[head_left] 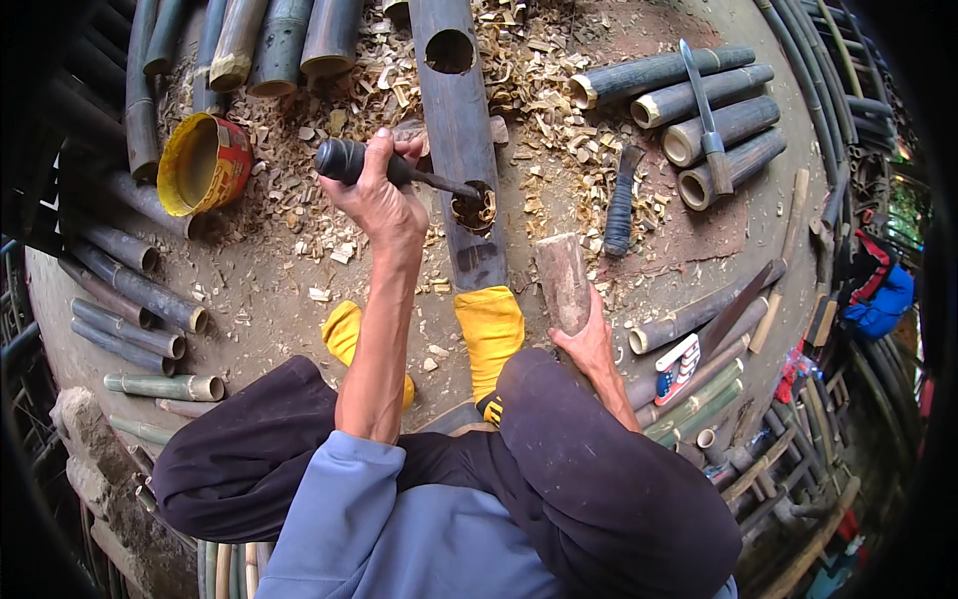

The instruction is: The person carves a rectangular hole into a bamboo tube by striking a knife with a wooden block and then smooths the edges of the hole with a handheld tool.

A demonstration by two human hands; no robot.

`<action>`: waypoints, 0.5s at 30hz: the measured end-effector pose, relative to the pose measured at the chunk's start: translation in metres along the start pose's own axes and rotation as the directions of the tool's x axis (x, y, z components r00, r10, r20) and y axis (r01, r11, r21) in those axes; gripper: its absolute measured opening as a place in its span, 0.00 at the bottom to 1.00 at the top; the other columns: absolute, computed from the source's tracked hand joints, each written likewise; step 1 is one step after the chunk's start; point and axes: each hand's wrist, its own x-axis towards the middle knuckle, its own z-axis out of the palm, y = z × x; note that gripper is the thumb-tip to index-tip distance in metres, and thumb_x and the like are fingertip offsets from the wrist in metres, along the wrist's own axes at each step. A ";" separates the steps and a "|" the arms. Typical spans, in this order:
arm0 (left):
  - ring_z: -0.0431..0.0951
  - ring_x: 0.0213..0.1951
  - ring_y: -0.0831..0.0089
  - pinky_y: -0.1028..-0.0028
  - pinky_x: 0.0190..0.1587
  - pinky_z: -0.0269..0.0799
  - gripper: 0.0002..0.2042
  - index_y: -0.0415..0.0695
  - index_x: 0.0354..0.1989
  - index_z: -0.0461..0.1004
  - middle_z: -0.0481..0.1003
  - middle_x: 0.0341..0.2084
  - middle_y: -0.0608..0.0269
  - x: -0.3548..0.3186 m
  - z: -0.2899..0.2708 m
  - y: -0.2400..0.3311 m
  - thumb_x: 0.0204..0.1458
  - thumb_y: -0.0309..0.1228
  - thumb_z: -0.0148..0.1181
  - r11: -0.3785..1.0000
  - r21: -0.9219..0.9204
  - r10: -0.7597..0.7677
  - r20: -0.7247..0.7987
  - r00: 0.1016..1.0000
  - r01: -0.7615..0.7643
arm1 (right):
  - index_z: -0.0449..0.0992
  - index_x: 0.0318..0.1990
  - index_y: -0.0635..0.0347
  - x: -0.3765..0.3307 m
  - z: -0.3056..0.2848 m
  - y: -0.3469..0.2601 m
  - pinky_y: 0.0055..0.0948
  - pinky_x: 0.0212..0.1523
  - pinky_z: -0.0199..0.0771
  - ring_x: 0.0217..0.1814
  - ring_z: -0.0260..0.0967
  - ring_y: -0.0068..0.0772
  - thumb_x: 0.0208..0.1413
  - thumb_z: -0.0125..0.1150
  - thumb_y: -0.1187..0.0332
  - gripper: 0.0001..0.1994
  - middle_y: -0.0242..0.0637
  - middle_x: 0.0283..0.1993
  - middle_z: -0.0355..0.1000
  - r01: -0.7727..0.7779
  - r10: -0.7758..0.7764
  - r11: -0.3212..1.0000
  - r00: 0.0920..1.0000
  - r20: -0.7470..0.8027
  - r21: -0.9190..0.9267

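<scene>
A long dark bamboo pole (pixel 457 120) lies lengthwise in front of me, with a round hole (pixel 449 52) at its far part and a rough hole (pixel 473 210) nearer me. My left hand (pixel 384 200) is closed round a chisel (pixel 344 161) with a black wrapped handle. The chisel's metal end reaches into the nearer hole, where pale shavings show. To the right of the pole, my right hand (pixel 589 344) grips a short, thick wooden billet (pixel 563 280) by its near end, apart from the chisel. My foot in a yellow sock (pixel 489 334) touches the pole's near end.
Wood chips (pixel 329 230) cover the ground around the pole. A yellow-rimmed red tin (pixel 239 165) stands at the left among cut bamboo tubes (pixel 140 290). At the right lie bamboo tubes (pixel 654 75), a long-bladed tool (pixel 699 95) across them, and a black-wrapped tool (pixel 620 210).
</scene>
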 end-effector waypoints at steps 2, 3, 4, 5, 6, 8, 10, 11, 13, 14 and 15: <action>0.76 0.23 0.68 0.68 0.29 0.79 0.12 0.40 0.34 0.63 0.71 0.23 0.60 -0.002 0.009 -0.005 0.45 0.21 0.61 0.989 -0.150 0.002 -0.107 0.994 -0.019 | 0.48 0.64 0.56 -0.001 0.000 0.003 0.40 0.55 0.67 0.55 0.66 0.51 0.34 0.69 0.68 0.47 0.54 0.53 0.67 -0.012 0.012 1.000 1.000 0.000 -0.002; 0.75 0.22 0.70 0.69 0.29 0.78 0.10 0.41 0.33 0.65 0.70 0.23 0.62 -0.001 0.009 -0.006 0.46 0.22 0.61 0.974 -0.225 -0.059 -0.087 0.994 0.038 | 0.48 0.64 0.56 -0.001 -0.001 0.003 0.39 0.55 0.67 0.55 0.66 0.51 0.33 0.69 0.68 0.47 0.54 0.53 0.67 -0.024 0.024 1.000 1.000 0.003 -0.002; 0.75 0.22 0.70 0.69 0.29 0.78 0.10 0.41 0.33 0.65 0.70 0.23 0.62 -0.003 0.010 -0.009 0.46 0.22 0.61 0.973 -0.225 -0.062 -0.086 0.994 0.042 | 0.48 0.64 0.56 -0.002 -0.001 0.004 0.39 0.55 0.67 0.55 0.66 0.51 0.33 0.69 0.68 0.47 0.54 0.53 0.67 -0.027 0.027 1.000 1.000 0.001 -0.003; 0.75 0.22 0.70 0.69 0.30 0.77 0.10 0.41 0.33 0.66 0.70 0.23 0.63 -0.006 0.010 -0.011 0.46 0.22 0.61 0.982 -0.180 -0.063 -0.061 0.996 0.051 | 0.48 0.64 0.56 -0.002 -0.001 0.004 0.39 0.56 0.66 0.56 0.66 0.51 0.33 0.69 0.68 0.47 0.54 0.53 0.67 -0.035 0.035 0.999 0.999 0.005 0.024; 0.75 0.22 0.71 0.69 0.30 0.77 0.09 0.41 0.33 0.67 0.70 0.24 0.63 -0.009 0.012 -0.014 0.46 0.22 0.61 0.989 -0.134 -0.065 -0.035 0.997 0.060 | 0.48 0.64 0.56 -0.003 -0.001 0.004 0.39 0.56 0.66 0.56 0.66 0.51 0.33 0.69 0.68 0.47 0.54 0.53 0.67 -0.043 0.042 0.998 0.999 0.009 0.050; 0.74 0.23 0.73 0.71 0.30 0.76 0.09 0.40 0.33 0.68 0.71 0.24 0.64 -0.012 0.012 -0.020 0.45 0.22 0.61 0.990 -0.131 -0.062 -0.020 0.998 0.059 | 0.50 0.64 0.57 -0.004 -0.009 -0.005 0.38 0.57 0.65 0.56 0.65 0.49 0.32 0.69 0.68 0.47 0.52 0.54 0.66 -0.059 0.057 0.996 0.998 0.028 0.066; 0.73 0.24 0.72 0.69 0.30 0.75 0.08 0.40 0.33 0.67 0.69 0.24 0.62 -0.012 0.013 -0.021 0.45 0.22 0.60 0.997 -0.075 0.005 0.093 0.996 0.002 | 0.51 0.64 0.58 -0.004 -0.020 -0.014 0.37 0.57 0.64 0.57 0.65 0.46 0.31 0.69 0.68 0.47 0.51 0.56 0.65 -0.074 0.071 0.994 0.996 0.045 0.078; 0.73 0.24 0.73 0.69 0.30 0.74 0.09 0.40 0.33 0.67 0.69 0.24 0.62 -0.012 0.015 -0.021 0.45 0.20 0.60 0.998 -0.065 0.026 0.115 0.993 -0.019 | 0.50 0.64 0.59 -0.003 -0.026 -0.018 0.38 0.57 0.65 0.57 0.65 0.47 0.31 0.69 0.68 0.47 0.52 0.55 0.65 -0.008 0.006 0.998 1.000 0.029 0.062; 0.73 0.24 0.73 0.70 0.30 0.74 0.09 0.40 0.33 0.67 0.69 0.24 0.62 -0.016 0.017 -0.020 0.45 0.20 0.59 0.998 -0.054 0.045 0.157 0.987 -0.037 | 0.50 0.63 0.61 0.000 -0.042 -0.032 0.38 0.57 0.65 0.57 0.65 0.48 0.32 0.69 0.68 0.47 0.53 0.56 0.64 0.078 -0.078 0.997 0.997 0.000 -0.008; 0.73 0.24 0.74 0.71 0.30 0.74 0.09 0.40 0.34 0.67 0.69 0.24 0.62 -0.018 0.016 -0.020 0.45 0.20 0.59 0.998 -0.035 0.067 0.195 0.979 -0.061 | 0.50 0.63 0.61 0.003 -0.048 -0.040 0.38 0.57 0.65 0.57 0.65 0.48 0.32 0.69 0.68 0.47 0.53 0.56 0.64 0.076 -0.076 0.997 0.997 0.000 -0.005; 0.73 0.24 0.74 0.71 0.30 0.74 0.09 0.40 0.34 0.67 0.69 0.24 0.62 -0.020 0.016 -0.021 0.45 0.20 0.59 0.998 -0.033 0.065 0.196 0.978 -0.060 | 0.50 0.64 0.61 0.007 -0.055 -0.048 0.38 0.58 0.65 0.57 0.65 0.47 0.32 0.69 0.68 0.47 0.53 0.56 0.65 0.138 -0.137 0.989 0.990 -0.019 0.044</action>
